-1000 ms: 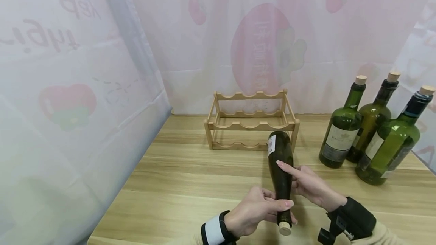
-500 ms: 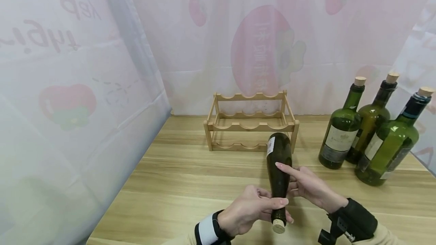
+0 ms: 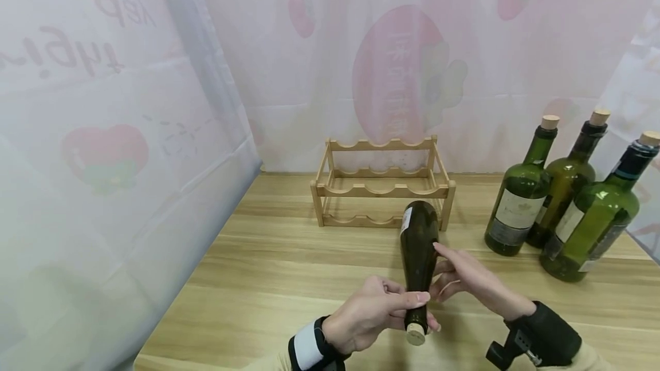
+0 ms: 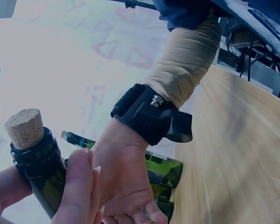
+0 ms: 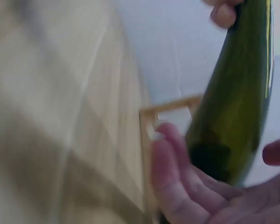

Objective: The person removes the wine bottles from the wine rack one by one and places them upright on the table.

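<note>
A dark green wine bottle (image 3: 420,245) points its base at the wooden wine rack (image 3: 381,190) and its corked neck toward me. My left hand (image 3: 368,311) grips the neck, thumb across the top, just behind the cork (image 3: 415,334). On the bottle's right side is my right hand (image 3: 471,282), fingers loosely bent and thumb tip at the glass. The right wrist view has the bottle body (image 5: 238,102) between its spread thumb and fingers. In the head view the base overlaps the rack's lower front rail. A white label (image 3: 406,221) shows on the left side.
Three corked green bottles stand at the right: a front left one (image 3: 518,205), one behind (image 3: 569,173) and one at far right (image 3: 593,222). A printed curtain (image 3: 299,102) hangs behind the wooden table (image 3: 258,279) and along its left side.
The bottle's neck and my left hand have shifted slightly left and up in the head view. My right thumb has slid off the bottle's top to its right edge, and that hand has loosened.
</note>
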The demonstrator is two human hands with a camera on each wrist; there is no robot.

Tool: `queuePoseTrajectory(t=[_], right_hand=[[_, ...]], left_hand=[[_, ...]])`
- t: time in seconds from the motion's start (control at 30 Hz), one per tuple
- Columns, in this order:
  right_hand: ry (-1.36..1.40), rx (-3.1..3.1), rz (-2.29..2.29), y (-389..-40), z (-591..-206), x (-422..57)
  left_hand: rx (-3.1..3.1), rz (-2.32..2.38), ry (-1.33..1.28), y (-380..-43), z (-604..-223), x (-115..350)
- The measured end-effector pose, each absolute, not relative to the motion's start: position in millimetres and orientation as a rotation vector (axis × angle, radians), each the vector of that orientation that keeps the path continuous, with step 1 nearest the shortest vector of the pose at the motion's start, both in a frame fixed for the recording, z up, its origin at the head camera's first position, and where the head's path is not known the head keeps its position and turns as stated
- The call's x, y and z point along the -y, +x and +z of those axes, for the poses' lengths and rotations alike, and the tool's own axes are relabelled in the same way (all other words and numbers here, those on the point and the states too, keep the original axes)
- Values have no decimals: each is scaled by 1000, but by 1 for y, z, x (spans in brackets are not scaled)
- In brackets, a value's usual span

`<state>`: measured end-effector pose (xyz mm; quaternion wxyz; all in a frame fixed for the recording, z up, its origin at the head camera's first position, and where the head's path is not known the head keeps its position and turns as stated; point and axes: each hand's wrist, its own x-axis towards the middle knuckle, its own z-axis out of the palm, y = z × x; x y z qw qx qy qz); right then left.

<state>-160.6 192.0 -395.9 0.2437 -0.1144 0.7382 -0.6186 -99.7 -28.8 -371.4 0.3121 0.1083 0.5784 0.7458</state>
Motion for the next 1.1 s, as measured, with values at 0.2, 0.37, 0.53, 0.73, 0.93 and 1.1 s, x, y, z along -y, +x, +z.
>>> queuePoseTrajectory(t=[0.2, 0.37, 0.53, 0.73, 0.93, 1.1], right_hand=[[-604, -2892, -1203, -162, -398, -195], [-1078, -3342, -687, -173, -412, -198], [-1333, -3352, -590, -188, -428, -197], [-1557, -3347, -663, -199, -439, -197], [-1810, -3348, -712, -205, -435, -197], [-1835, -3394, -660, -206, -428, -201]], left_hand=[[-1521, 1976, 284, -100, -372, 32], [-1520, 1972, 268, -98, -373, 34], [-1510, 1962, 276, -97, -371, 33], [-1506, 1919, 299, -97, -370, 35], [-1522, 1868, 385, -101, -369, 38], [-1554, 1816, 471, -106, -365, 41]])
